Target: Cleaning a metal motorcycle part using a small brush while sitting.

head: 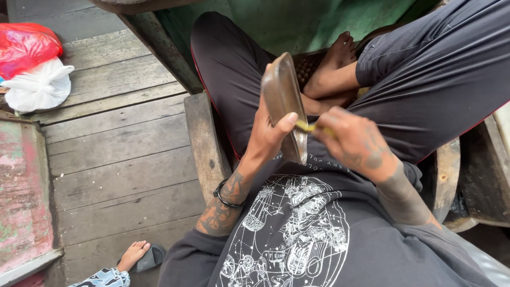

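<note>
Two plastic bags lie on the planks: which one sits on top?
The red bag, top left; it rests over the white bag, which lies lower and nearer.

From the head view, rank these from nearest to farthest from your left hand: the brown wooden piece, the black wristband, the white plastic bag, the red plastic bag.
1. Brown wooden piece: gripped in the left hand itself.
2. Black wristband: on the same arm, just below the hand.
3. White plastic bag: far left on the plank floor.
4. Red plastic bag: behind the white one, slightly farther.
</note>
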